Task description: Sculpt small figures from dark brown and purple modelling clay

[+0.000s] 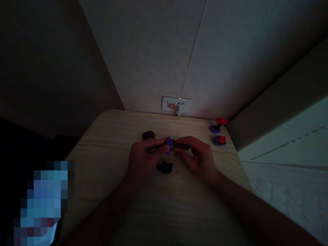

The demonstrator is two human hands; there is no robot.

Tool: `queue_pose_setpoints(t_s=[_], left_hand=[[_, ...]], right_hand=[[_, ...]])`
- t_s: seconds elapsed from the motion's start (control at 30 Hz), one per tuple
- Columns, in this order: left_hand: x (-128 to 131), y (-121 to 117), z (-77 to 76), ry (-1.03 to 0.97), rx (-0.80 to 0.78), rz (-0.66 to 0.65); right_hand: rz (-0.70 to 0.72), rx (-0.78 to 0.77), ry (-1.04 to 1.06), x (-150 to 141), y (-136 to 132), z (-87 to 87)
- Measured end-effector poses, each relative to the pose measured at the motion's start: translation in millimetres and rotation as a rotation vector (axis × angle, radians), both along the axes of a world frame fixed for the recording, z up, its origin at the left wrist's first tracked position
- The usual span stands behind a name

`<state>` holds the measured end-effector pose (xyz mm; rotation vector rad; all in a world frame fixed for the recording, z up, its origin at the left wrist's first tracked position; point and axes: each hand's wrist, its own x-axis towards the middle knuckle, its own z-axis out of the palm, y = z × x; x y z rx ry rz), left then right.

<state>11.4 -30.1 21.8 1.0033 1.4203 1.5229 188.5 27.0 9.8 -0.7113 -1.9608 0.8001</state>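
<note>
Between my two hands is a small clay-like piece with a purple disc (168,145) and a dark brown part (182,146) joined or pressed to it. My left hand (145,155) pinches the purple disc between thumb and fingers. With thumb and fingertips, my right hand (198,157) grips the dark brown part. A black lump (165,167) lies on the table just below my hands. Behind my left hand sits a brown lump (148,135). Dim light blurs the exact join of purple and brown.
Two red and purple clay-like shapes, one on a stem (217,125) and one low (219,140), stand at the wooden table's (115,126) back right corner. A wall socket (176,104) holds a plug. A pixelated bright area (46,198) is at the lower left.
</note>
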Motion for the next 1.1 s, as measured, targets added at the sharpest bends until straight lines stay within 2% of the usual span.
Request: queue_pose_setpoints(t_s=[0.63, 0.83, 0.93, 1.1], left_hand=[[0, 0, -0.4, -0.003, -0.039, -0.013], [-1, 3, -2.5, 0.026, -0.008, -0.042], [0, 4, -6.9, 0.075, 0.001, -0.029], [-1, 5, -13.8, 0.265, -0.036, 0.024]], right_hand=[[0.029, -0.022, -0.016, -1, 0, 0.0], [-0.009, -0.074, -0.054, -1, 4, -4.6], [-0.02, -0.083, -0.098, -1, 8, -7.3], [-0.037, -0.125, -0.167, 0, 13, -12.8]])
